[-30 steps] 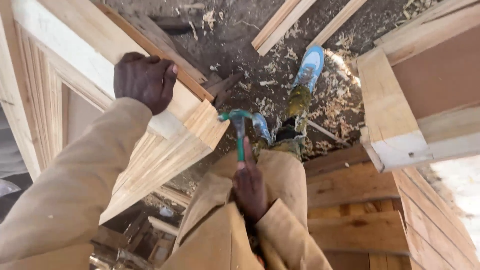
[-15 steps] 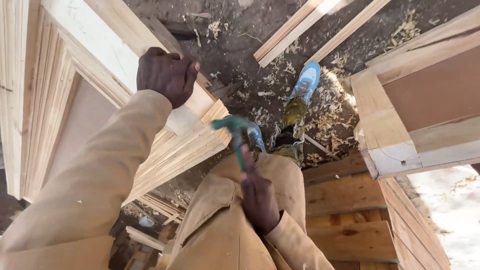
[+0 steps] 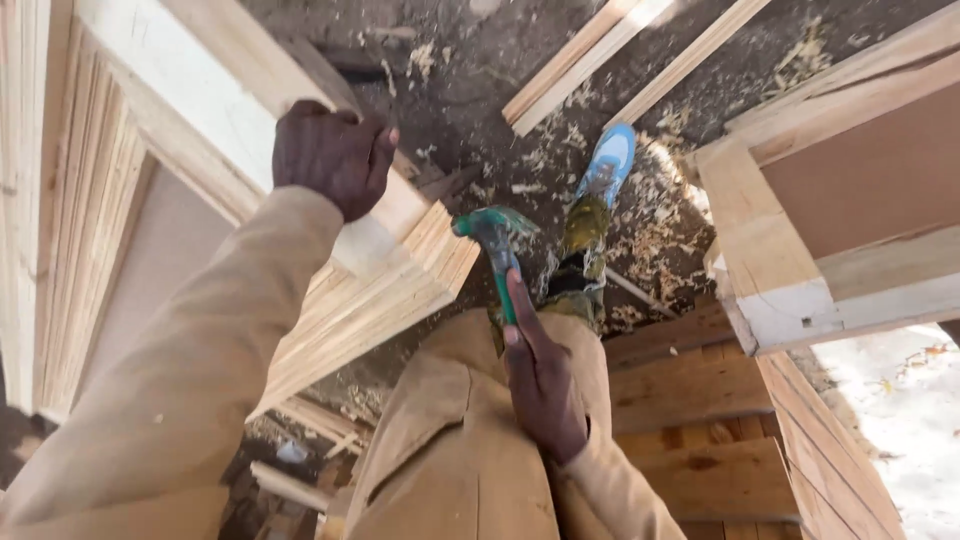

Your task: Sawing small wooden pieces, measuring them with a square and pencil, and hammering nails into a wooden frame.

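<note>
My right hand [image 3: 540, 385] is wrapped around the handle of a hammer [image 3: 497, 250], fingers closed on it and the thumb laid straight up along the green grip. The hammer's head points left, blurred, just beside the lower corner of the wooden door frame [image 3: 390, 270], close to the layered end grain where the boards meet; I cannot tell whether it touches the wood. My left hand [image 3: 335, 155] is curled tight over the upper edge of that same frame, knuckles up, gripping the pale painted rail near its corner. Both sleeves are tan.

My leg runs out below the hammer, ending in a light blue shoe [image 3: 608, 160] planted on the dirt floor [image 3: 470, 90], which is littered with wood shavings. Two long wooden strips [image 3: 590, 60] lie on the dirt near the top edge. To the right stands another wooden frame [image 3: 770, 270] with a brown panel, and reddish planks [image 3: 700, 400] sit under its lower corner.
</note>
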